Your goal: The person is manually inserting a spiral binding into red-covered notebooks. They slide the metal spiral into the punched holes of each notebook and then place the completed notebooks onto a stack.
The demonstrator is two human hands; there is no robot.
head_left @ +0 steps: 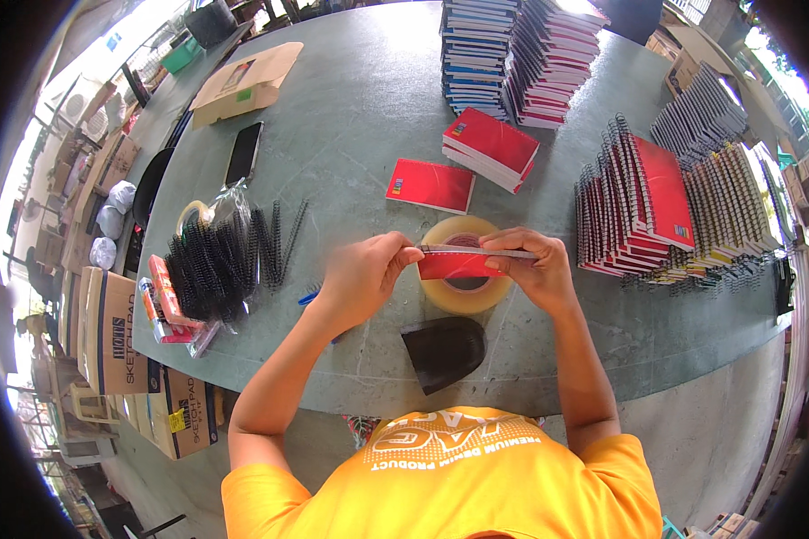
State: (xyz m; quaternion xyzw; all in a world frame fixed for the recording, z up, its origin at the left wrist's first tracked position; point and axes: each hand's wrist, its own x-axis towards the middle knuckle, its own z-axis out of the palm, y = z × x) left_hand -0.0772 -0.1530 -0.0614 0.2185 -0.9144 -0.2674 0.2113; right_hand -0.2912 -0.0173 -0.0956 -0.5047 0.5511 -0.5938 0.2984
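A small red notebook (449, 265) is held edge-up between my two hands, its pale page edges toward me. My left hand (366, 272) pinches its left end with thumb and fingertips; a small dark bit, too small to make out, shows there. With thumb below and fingers above, my right hand (532, 266) grips the other end. Beneath the notebook lies a wide roll of clear tape (466, 304). Just beyond it are a single red notebook (430, 185) and a short stack of red notebooks (492, 148). Nearer me rests a black rounded pouch-like piece (445, 352).
Black spiral coils (216, 265) in plastic lie left, near a phone (244, 153) and an opened cardboard piece (245, 83). Tall stacks of blue (478, 54) and red (555, 63) notebooks stand at the back. Coil-bound notebooks (661, 193) are piled right. Cartons (121, 332) stand off the table's left edge.
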